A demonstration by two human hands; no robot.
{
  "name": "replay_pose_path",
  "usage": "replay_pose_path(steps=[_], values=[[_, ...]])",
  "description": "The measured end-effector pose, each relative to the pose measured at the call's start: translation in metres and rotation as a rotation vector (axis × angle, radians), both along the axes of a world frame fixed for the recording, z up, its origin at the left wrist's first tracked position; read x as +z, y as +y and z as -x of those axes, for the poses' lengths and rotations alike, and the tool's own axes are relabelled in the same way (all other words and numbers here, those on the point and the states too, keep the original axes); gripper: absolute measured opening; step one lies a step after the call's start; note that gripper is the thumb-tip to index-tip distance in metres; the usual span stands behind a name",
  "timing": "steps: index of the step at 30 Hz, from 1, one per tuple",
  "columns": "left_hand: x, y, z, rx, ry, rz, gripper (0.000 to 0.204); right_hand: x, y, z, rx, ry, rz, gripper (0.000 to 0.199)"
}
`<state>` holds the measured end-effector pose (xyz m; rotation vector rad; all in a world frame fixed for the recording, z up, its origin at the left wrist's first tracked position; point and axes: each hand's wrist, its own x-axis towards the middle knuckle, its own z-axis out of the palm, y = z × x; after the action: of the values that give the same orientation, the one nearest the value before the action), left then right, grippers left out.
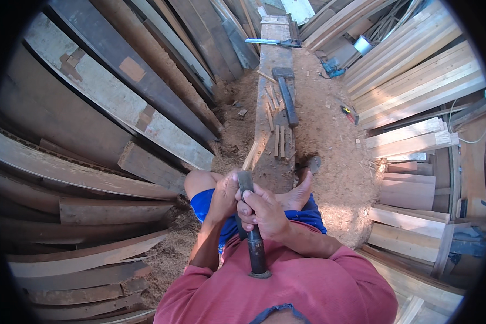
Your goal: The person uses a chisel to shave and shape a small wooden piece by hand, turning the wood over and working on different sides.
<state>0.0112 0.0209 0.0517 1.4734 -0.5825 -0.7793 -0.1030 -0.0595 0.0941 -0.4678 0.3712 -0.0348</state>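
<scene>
My right hand [265, 214] is wrapped round a chisel [257, 254] with a dark round handle, whose butt end rests against my red shirt. Its flat grey blade end points away from me. My left hand [224, 195] is closed at the blade, thumb along its side. A pale wooden strip [251, 155] runs from the bench to the blade end; its near end is hidden. Beyond my hands, a mallet [287, 96] with a dark blocky head lies on the narrow wooden bench [272, 59], beside several thin wood sticks [277, 141].
A handsaw [272, 42] lies across the bench's far end. Long boards [119, 105] lean at the left; stacked planks [421, 81] fill the right. On the sawdust floor [335, 156] are a teal power tool [332, 68] and a yellow-red tool [350, 114]. My bare foot [298, 193] is beside the bench.
</scene>
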Motion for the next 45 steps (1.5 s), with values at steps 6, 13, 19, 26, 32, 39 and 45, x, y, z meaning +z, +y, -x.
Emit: replay_pose_path(steps=[6,13,19,26,32,39,45], values=[[0.003,0.008,0.008,-0.003,-0.191,-0.001,0.036,0.005,-0.005,0.008,-0.008,0.009,0.097,0.015],[-0.056,0.068,0.053,-0.048,0.183,-0.325,0.034,0.028,-0.064,0.04,-0.375,0.002,0.302,0.016],[-0.026,-0.005,-0.006,-0.042,0.713,0.423,0.03,-0.008,-0.04,-0.009,-0.15,0.024,0.008,0.016],[-0.019,0.0,-0.012,0.109,0.106,0.015,0.034,-0.001,0.0,-0.014,0.068,0.02,0.061,0.014],[0.015,0.01,0.01,0.098,-0.083,-0.064,0.038,0.011,0.0,-0.002,0.07,0.053,0.12,0.016],[0.005,0.043,0.044,-0.236,-0.102,-0.182,0.043,0.014,-0.028,0.032,-0.207,0.033,0.271,0.017],[-0.041,0.039,0.046,-0.026,0.359,0.053,0.032,0.008,-0.062,0.023,-0.319,0.094,0.301,0.016]])
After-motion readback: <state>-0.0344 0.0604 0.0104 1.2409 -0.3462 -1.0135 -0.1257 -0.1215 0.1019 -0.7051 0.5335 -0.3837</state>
